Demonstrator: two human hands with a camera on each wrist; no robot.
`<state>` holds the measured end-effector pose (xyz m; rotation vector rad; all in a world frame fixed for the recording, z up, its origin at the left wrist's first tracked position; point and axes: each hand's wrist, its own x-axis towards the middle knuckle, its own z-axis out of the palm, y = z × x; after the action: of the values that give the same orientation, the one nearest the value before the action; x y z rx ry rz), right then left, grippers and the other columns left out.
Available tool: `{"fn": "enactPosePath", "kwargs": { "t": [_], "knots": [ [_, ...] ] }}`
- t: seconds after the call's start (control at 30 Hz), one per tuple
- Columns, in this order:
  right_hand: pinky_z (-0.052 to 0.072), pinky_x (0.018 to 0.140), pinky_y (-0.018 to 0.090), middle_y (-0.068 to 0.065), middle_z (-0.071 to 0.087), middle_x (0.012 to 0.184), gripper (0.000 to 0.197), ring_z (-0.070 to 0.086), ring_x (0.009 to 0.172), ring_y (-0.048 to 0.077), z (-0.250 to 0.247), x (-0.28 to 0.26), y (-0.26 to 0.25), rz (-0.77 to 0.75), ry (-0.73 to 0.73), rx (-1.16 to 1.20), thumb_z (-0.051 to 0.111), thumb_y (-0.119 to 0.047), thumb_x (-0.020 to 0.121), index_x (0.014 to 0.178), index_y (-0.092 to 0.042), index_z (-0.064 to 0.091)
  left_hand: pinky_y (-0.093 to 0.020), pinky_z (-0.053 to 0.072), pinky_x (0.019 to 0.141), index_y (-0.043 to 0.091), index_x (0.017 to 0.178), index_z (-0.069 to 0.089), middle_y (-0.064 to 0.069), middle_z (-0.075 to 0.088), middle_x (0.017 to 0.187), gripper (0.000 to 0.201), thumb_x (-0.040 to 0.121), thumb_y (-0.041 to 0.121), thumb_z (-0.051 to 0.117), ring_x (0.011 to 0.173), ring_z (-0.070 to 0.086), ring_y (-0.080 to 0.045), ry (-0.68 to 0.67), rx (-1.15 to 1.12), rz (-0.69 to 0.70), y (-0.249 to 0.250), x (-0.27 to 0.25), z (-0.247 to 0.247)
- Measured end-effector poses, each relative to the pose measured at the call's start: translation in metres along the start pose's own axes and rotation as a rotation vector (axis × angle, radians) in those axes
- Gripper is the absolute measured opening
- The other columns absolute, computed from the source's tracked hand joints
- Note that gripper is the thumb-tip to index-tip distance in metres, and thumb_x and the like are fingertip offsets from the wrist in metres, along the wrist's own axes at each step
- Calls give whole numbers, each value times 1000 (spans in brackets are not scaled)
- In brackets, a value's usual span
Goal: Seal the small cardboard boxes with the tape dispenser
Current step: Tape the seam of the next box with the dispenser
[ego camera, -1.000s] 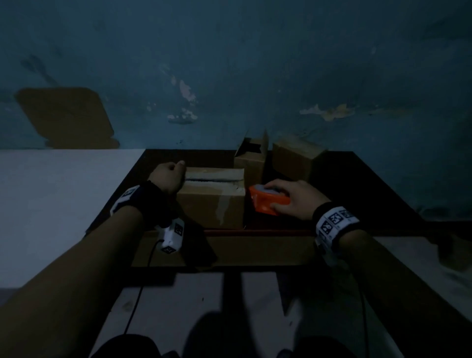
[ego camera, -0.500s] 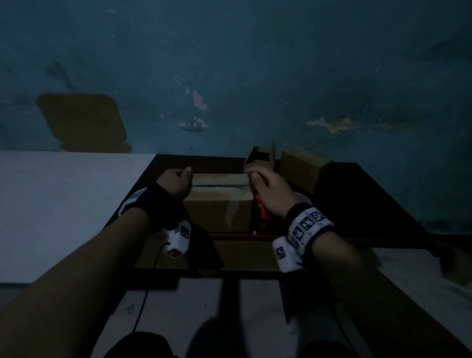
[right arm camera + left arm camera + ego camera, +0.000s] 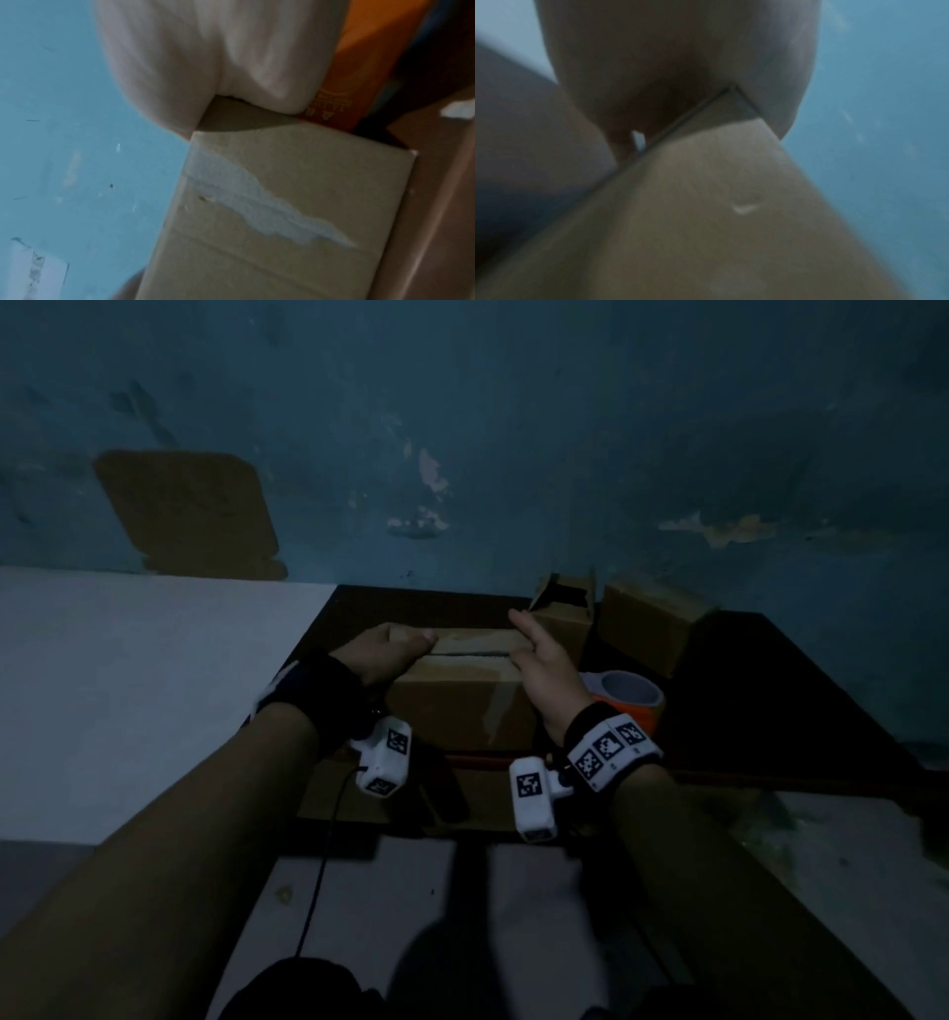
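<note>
A small cardboard box stands on the dark table, its top flaps meeting at a dark seam. My left hand grips the box's left top end, thumb lying on the top. My right hand presses flat against the box's right end with straight fingers. The orange tape dispenser lies on the table just right of the box, untouched. In the left wrist view the palm sits on the box corner. The right wrist view has the palm, the box and the orange dispenser.
Behind the box stand an open small box and a closed one, close to the blue wall. A pale surface lies left of the table. A cable hangs from my left wrist camera.
My right hand let go of the orange tape dispenser, left it on the table and moved left onto the box's right end. The left hand stayed on the box.
</note>
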<state>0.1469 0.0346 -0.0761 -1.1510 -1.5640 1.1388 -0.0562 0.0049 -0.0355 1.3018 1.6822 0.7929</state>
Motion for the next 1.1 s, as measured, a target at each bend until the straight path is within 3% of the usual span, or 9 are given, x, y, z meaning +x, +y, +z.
{"fn": "enactPosePath", "kwargs": {
  "t": [0.1, 0.2, 0.33, 0.5, 0.63, 0.7, 0.87, 1.0, 1.1],
  "knots": [
    [15, 107, 16, 1, 15, 160, 42, 15, 146, 16, -1, 2, -2, -74, -33, -166, 33, -9, 103, 140, -20, 47, -33, 40, 101, 21, 150, 27, -11, 39, 149, 67, 93, 41, 58, 130, 44, -29, 151, 403, 200, 5, 12, -4],
    [17, 107, 18, 3, 17, 160, 36, 16, 146, 18, -1, 1, -2, -105, -26, -209, 35, -14, 103, 133, -18, 56, -44, 33, 112, 33, 145, 34, -5, 36, 152, 54, 95, 35, 51, 138, 37, -26, 233, 606, 441, 12, 12, 13],
    [19, 107, 20, 2, 19, 160, 36, 17, 146, 16, 2, 2, -1, -102, 7, -155, 38, -10, 102, 131, -17, 58, -57, 14, 114, 51, 145, 23, 4, 20, 160, 51, 95, 59, 25, 148, 13, -21, 120, 924, 344, 8, 13, 37],
    [25, 114, 27, -2, 24, 158, 50, 21, 145, 14, 3, 5, -2, -68, 32, -84, 38, 0, 96, 135, -27, 52, -68, 4, 108, 57, 143, 22, 4, 18, 160, 48, 97, 49, 32, 148, 10, -21, 72, 950, 286, 22, 12, 44],
    [25, 115, 30, -1, 31, 154, 41, 27, 142, 14, 8, 4, -4, -25, 91, -67, 39, 0, 96, 126, -22, 57, -57, 17, 111, 43, 122, 54, 3, 47, 138, 31, 94, 39, 43, 129, 43, -20, 334, 914, 547, 18, -6, 55],
    [28, 115, 33, 1, 36, 150, 39, 32, 140, 16, 12, 3, -8, -2, 118, -42, 40, 0, 94, 122, -21, 58, -50, 28, 107, 40, 118, 57, 2, 53, 125, 30, 93, 47, 42, 118, 49, -22, 398, 908, 595, 11, -16, 53],
    [45, 103, 40, 4, 52, 131, 24, 52, 119, 19, 15, -5, -16, 31, 137, 111, 42, -18, 99, 115, -27, 59, -63, 10, 111, 56, 138, 33, 4, 42, 142, 44, 94, 60, 35, 132, 40, -23, 176, 939, 554, 10, -25, 36],
    [41, 102, 34, -1, 53, 124, 29, 48, 118, 15, -15, -10, -21, 6, 136, 48, 36, -24, 104, 123, -19, 58, -51, 35, 107, 49, 126, 55, -3, 45, 141, 32, 96, 42, 44, 129, 45, -24, -5, 777, 586, 11, -17, 15],
    [47, 95, 37, 2, 59, 116, 21, 56, 111, 20, -50, -5, -16, 16, 227, -185, 42, -21, 100, 114, -20, 58, -51, 40, 100, 44, 112, 56, -1, 44, 138, 34, 92, 62, 36, 125, 45, -26, 26, 843, 501, 21, -23, 21]
  ]
}}
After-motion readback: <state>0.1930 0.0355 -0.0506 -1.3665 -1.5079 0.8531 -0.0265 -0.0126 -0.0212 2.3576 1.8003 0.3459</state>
